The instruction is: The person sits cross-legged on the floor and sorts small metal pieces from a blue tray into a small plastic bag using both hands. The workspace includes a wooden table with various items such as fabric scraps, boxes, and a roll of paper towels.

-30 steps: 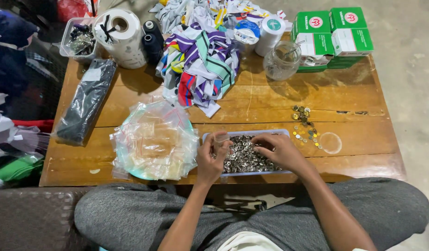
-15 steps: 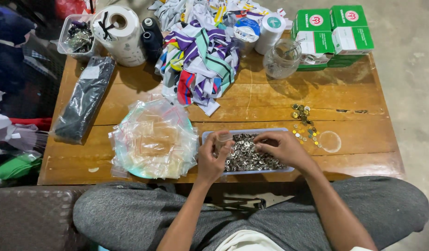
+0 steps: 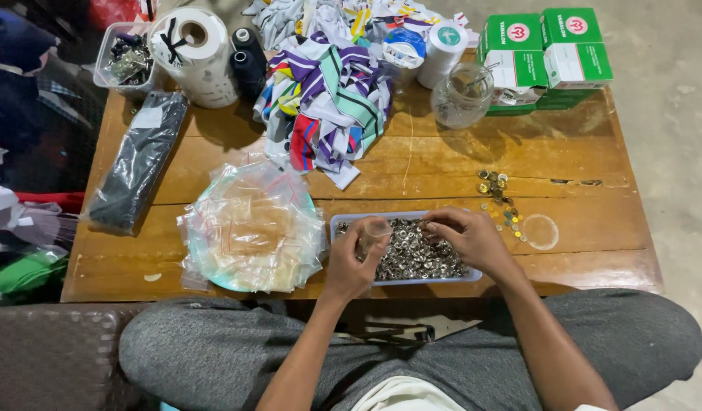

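left hand point(image 3: 354, 262) grips a small clear plastic bag point(image 3: 374, 230) at the left end of the shallow rectangular tray of silver metal fasteners point(image 3: 412, 251); right hand point(image 3: 465, 237), fingers curled, pinches fasteners at its right half.

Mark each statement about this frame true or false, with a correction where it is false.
1. The right hand reaches into a tray of small metal pieces. True.
2. The left hand holds a pair of scissors. False: it holds a small clear plastic bag over the tray.
3. A heap of clear plastic bags lies left of the tray. True.
4. The green and white boxes stand at the near left corner of the wooden table. False: they stand at the far right corner.
5. A few loose metal pieces lie on the table right of the tray. True.
6. The large white roll lies inside the tray. False: it stands at the far left of the table.
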